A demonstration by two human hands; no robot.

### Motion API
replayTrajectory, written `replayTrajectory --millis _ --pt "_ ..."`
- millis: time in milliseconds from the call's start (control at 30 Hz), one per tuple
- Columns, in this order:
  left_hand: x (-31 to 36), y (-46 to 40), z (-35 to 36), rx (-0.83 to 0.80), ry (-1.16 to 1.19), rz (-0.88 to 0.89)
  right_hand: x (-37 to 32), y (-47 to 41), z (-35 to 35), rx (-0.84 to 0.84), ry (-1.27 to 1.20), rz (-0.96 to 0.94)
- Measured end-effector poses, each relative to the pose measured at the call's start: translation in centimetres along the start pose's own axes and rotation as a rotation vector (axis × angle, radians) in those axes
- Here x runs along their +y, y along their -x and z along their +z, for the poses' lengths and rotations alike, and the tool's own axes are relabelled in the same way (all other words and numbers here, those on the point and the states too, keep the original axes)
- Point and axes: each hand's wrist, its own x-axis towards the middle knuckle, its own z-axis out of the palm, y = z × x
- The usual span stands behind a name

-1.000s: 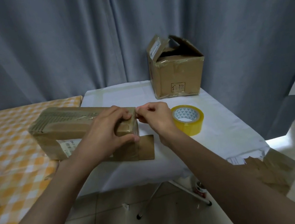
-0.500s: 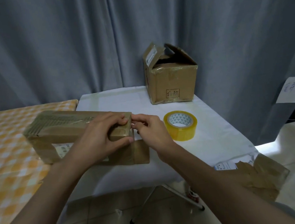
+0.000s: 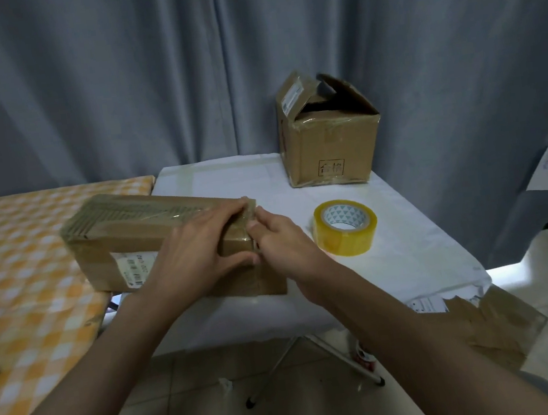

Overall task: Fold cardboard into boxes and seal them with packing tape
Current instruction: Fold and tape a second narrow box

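Hands meet at the right end of a long brown taped cardboard box (image 3: 152,236) lying crosswise. Left hand (image 3: 198,251) grips that end; right hand (image 3: 280,241) pinches tape at its corner.

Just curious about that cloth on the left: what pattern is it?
The cloth is an orange-and-white check, clear in the head view.

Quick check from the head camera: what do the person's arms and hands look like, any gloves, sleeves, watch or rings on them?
Both arms are bare from the frame edge to the fingers: no sleeves show, and no gloves. The left hand and the right hand show no rings, and no watch or band shows on either wrist. The nails look short and unpainted.
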Motion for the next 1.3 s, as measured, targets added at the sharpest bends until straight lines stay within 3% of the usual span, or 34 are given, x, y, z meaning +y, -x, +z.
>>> replayTrajectory --millis 167,333,400,500,600,667,767,900,1033,1167,1300 --pt "-0.3 -0.1 0.1 0.003 -0.051 0.062 0.5 0.7 0.8 0.075 0.164 -0.139" --pt "-1.3 0.1 -1.9 -0.168 0.131 0.07 0.7 0.6 1.5 0.106 0.215 -0.195" --pt "-2.5 0.2 -3.3 -0.081 0.128 -0.009 0.9 0.4 1.4 0.138 0.214 -0.195" --pt "-6.5 0.6 -5.7 0.158 -0.131 -0.296 0.9 0.0 1.3 0.166 0.179 -0.201" --pt "-9.7 1.8 -6.9 0.093 -0.161 -0.606 0.7 -0.4 1.6 0.202 0.098 -0.219" --pt "-10.0 2.2 -6.9 0.127 -0.133 -0.628 0.5 -0.8 1.9 0.257 0.044 -0.228" --pt "-9.6 2.3 -7.3 0.311 -0.138 -0.565 0.1 -2.6 1.6 0.343 -0.044 -0.208" --pt "-10.3 2.5 -8.1 0.462 -0.037 -0.585 -0.5 -5.9 0.6 0.314 -0.252 -0.121" --pt "-11.7 2.7 -7.8 0.417 0.092 -0.606 0.5 -8.1 1.0 0.277 -0.306 -0.024" --pt "-13.2 2.6 -7.1 0.334 0.239 -0.689 0.3 -8.2 2.4 0.479 -0.169 0.012" --pt "-12.8 1.8 -6.6 0.324 0.42 -0.686 -0.7 -6.7 4.7 0.183 -0.187 -0.039"
